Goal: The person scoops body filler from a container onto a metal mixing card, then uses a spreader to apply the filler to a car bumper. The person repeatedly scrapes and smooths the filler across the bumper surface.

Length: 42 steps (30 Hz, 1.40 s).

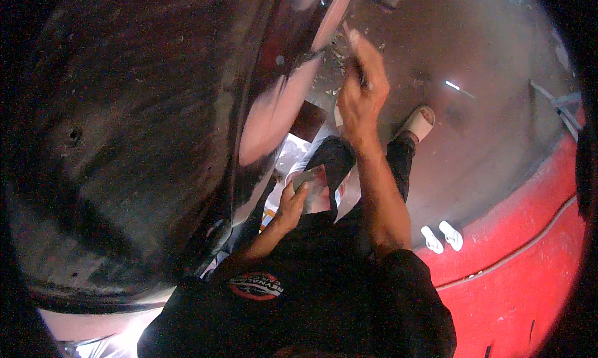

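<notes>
1. The right hand [361,90] was closed in a tight grip around a thin tool whose pale tip [352,37] poked out above the fist; the tool was too blurred to name.
2. That tip sat just beside the pinkish lower edge of the dark car body panel [124,140], near its upper end.
3. The left hand [291,205] was held lower, closer to the panel's edge, its grip pinched around a small flat grey block [311,187] that looked like a sanding pad, with the thumb on top.
4. The panel itself filled the whole left side, dull black with scuffed grey patches and a pale pink strip [274,109] along its rim.
5. Right of the panel, the person's dark-trousered legs ended in a white sandal [418,122] on the grey concrete floor [486,59].
6. Farther from the panel, a pair of white slippers [441,236] lay beside a red surface [529,246].
</notes>
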Available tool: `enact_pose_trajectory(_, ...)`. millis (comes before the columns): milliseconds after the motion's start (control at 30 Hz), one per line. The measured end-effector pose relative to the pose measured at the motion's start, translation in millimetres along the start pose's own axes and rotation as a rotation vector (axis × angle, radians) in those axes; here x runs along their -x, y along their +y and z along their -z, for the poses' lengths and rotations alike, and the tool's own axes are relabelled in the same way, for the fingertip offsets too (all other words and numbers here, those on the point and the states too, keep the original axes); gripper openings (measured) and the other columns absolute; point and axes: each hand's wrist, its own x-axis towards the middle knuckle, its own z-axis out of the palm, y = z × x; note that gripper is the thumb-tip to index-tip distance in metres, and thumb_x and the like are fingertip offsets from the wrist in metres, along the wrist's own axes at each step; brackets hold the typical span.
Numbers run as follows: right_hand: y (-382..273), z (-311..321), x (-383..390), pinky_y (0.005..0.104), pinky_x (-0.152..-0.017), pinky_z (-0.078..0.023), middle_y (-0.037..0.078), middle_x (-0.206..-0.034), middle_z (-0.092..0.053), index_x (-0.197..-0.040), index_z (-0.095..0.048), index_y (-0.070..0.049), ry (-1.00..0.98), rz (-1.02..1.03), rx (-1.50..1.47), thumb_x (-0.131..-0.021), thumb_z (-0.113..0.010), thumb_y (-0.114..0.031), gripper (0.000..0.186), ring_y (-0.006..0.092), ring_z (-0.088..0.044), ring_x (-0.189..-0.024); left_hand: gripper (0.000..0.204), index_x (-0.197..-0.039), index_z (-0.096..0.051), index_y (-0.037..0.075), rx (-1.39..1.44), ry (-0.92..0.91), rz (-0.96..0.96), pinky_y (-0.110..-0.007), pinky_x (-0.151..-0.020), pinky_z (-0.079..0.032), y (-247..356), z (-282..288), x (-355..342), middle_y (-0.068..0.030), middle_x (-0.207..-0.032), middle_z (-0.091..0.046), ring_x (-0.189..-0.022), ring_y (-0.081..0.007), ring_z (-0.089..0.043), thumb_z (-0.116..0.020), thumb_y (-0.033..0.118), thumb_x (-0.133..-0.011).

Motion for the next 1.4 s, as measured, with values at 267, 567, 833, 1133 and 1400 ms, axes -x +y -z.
enact_pose_trajectory(267, -5, -17, -54, 0.0381, -0.102, -0.046, 0.016, -0.125, -0.066, -0.123, -0.066, -0.007, 0.076, 0.168, -0.021, -0.08, -0.055, 0.009, 0.047, 0.0312, -0.063, -0.115, 0.043, -0.128, -0.057, 0.001, 0.089, -0.066, 0.04, -0.033, -0.095, -0.043, 2, -1, 5, -0.0072, -0.114, -0.06, -0.105, -0.0175, -0.054, -0.051, 0.034, -0.102)
enact_pose_trajectory(567, -9, 3, 37, 0.0408, -0.101, -0.046, 0.017, -0.123, -0.066, -0.124, -0.066, -0.008, -0.174, 0.084, 0.022, -0.074, -0.057, 0.009, 0.054, 0.0368, -0.062, -0.114, 0.043, -0.128, -0.056, 0.0, 0.145, -0.058, 0.007, -0.033, -0.095, -0.043, -14, -6, -2, -0.0083, -0.116, -0.061, -0.105, -0.0182, -0.055, -0.051, 0.033, -0.102)
enact_pose_trajectory(833, 21, -8, -29, 0.0383, -0.1, -0.048, 0.019, -0.121, -0.067, -0.123, -0.065, -0.004, 0.125, -0.005, 0.037, -0.085, -0.055, 0.007, 0.04, 0.034, -0.064, -0.114, 0.047, -0.13, -0.053, -0.002, 0.057, 0.023, -0.012, -0.035, -0.097, -0.043, -22, -1, -3, -0.0111, -0.117, -0.061, -0.108, -0.021, -0.056, -0.052, 0.035, -0.101)
enact_pose_trajectory(1133, 27, -22, -50, 0.0397, -0.099, -0.05, 0.018, -0.118, -0.068, -0.122, -0.067, -0.006, 0.147, 0.093, 0.032, -0.081, -0.06, 0.004, 0.043, 0.0334, -0.066, -0.11, 0.048, -0.126, -0.056, -0.001, 0.081, -0.027, 0.002, -0.036, -0.094, -0.044, -24, -2, -1, -0.012, -0.112, -0.064, -0.104, -0.0224, -0.057, -0.052, 0.038, -0.101)
enact_pose_trajectory(1400, 14, -22, 14, 0.0372, -0.104, -0.046, 0.019, -0.13, -0.063, -0.128, -0.063, -0.005, -0.049, 0.024, 0.088, -0.073, -0.062, 0.012, 0.058, 0.0349, -0.061, -0.121, 0.051, -0.127, -0.057, 0.0, 0.089, -0.003, 0.04, -0.037, -0.095, -0.044, -34, -4, -6, -0.0114, -0.117, -0.064, -0.107, -0.0217, -0.058, -0.054, 0.042, -0.099)
